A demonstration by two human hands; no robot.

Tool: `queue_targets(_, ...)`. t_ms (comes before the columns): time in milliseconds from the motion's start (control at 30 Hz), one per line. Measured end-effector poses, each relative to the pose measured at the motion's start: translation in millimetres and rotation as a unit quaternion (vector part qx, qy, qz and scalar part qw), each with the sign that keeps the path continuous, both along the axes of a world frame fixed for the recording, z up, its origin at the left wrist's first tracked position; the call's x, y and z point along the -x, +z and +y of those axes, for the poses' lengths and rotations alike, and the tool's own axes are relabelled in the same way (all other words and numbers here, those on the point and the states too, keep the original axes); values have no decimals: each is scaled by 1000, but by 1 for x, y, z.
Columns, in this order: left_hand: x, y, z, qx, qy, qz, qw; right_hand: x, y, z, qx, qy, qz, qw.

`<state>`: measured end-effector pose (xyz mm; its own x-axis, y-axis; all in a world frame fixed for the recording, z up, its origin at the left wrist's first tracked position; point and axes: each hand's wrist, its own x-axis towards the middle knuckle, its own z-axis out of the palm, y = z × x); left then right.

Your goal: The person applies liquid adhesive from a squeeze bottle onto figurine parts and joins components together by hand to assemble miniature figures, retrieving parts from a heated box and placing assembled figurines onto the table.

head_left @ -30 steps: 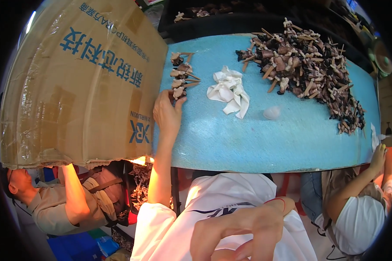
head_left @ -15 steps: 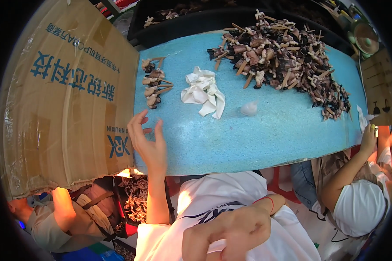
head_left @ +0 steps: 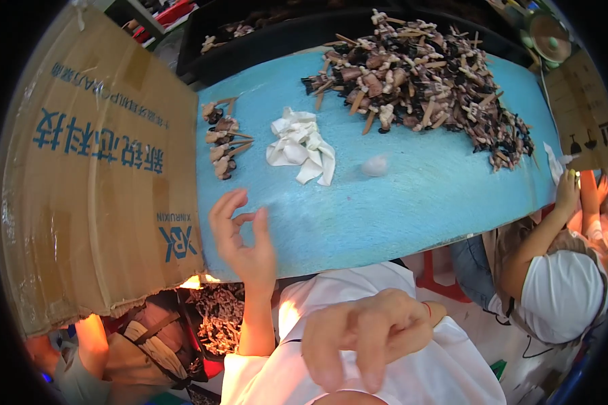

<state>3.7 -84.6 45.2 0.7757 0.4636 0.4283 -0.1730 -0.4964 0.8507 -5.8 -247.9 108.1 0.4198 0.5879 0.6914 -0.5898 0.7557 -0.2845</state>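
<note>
My left hand [head_left: 244,236] hovers over the near left edge of the blue foam-topped table [head_left: 304,229]. Its thumb and fingers are curved and apart, with nothing between them. Just beyond its fingertips is a short column of small brown-and-black figurines [head_left: 221,152], some with tan stick-like parts. My right hand [head_left: 368,334] is raised in front of my white shirt, close to the camera. Its fingers are bent downward and apart, and no object shows in it. A crumpled white cloth or paper [head_left: 300,147] lies mid-table, beside a small translucent whitish lump [head_left: 375,165].
A big heap of similar figurines [head_left: 419,81] covers the far right of the table. A tall cardboard box [head_left: 108,202] walls off the left side. Black bins [head_left: 250,50] stand behind. Another person [head_left: 554,297] sits at right; someone's arm [head_left: 91,344] shows at lower left.
My left hand has shifted slightly right and nearer to me, away from the figurine column. My right hand's fingers have opened out and point downward. The whole view has shifted a little.
</note>
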Motion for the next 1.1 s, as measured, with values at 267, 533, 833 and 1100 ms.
queue_targets(267,2,4,-4,34,-17,-12,999,19,5,16,-73,-120,24,990)
queue_targets(533,4,3,-7,35,-30,-11,999,-12,21,3,-15,-21,-8,1000)
queue_targets(833,-5,13,-10,-135,-91,78,984,8,5,9,-39,-44,65,996)
queue_targets(1100,-80,2,-26,-372,-99,239,891,10,25,-13,-22,-33,41,998)
